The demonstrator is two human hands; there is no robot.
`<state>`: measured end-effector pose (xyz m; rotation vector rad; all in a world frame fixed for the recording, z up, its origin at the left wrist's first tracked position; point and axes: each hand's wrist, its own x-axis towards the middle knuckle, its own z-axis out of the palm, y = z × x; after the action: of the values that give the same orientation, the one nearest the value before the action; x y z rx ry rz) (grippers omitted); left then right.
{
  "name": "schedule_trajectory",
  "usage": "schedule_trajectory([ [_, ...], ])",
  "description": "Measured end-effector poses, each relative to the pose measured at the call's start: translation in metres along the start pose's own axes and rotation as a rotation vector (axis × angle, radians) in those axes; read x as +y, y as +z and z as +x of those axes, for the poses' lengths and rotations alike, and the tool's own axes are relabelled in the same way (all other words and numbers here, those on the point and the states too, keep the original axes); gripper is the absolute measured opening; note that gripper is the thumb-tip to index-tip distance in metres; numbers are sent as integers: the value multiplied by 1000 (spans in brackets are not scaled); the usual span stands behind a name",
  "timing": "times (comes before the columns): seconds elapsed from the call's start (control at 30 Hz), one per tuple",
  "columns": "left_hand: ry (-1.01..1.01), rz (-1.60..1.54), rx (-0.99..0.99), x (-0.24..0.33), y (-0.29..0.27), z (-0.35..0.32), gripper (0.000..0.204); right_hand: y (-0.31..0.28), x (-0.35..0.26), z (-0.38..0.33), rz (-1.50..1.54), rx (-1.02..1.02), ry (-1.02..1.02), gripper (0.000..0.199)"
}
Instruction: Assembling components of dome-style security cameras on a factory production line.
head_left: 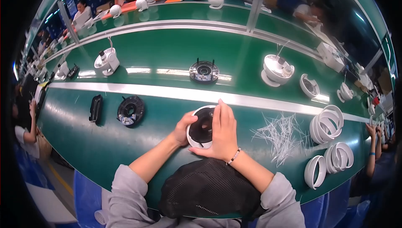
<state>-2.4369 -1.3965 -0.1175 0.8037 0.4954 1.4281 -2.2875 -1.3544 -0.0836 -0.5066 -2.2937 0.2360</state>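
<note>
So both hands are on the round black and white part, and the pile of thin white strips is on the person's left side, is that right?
Not quite. Both hands, left hand and right hand, are on the round black and white part, but the pile of thin white strips lies on the person's right side, not the left. The head view shows it.

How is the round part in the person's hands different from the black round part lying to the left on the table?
The held round part has a white ring around its black inside; the loose black round part shows no white ring. The left hand and right hand grip the first; the second lies untouched. Both are disc-shaped with a central hole.
</note>
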Motion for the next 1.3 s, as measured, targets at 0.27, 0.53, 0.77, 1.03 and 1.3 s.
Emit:
schedule_trajectory([
  [0.27, -147, 1360, 305, 50, 21, 4, 36, -1, 2, 1, 54, -123, 103, 111],
  [0.53, -66, 743, 652, 82, -23, 47, 23, -5, 16, -11, 57, 102, 0, 115],
  [0.77, 318, 500, 1144, 70, -93, 101, 59, 12, 2, -7, 91, -41, 7, 105],
  [1.03, -27, 1558, 1279, 95, -67, 89, 99, 6, -1, -3, 106, -52, 28, 98],
  [1.3, 718, 1894, 239, -18, 2, 149, 62, -76, -7, 17, 493, 193, -60, 61],
])
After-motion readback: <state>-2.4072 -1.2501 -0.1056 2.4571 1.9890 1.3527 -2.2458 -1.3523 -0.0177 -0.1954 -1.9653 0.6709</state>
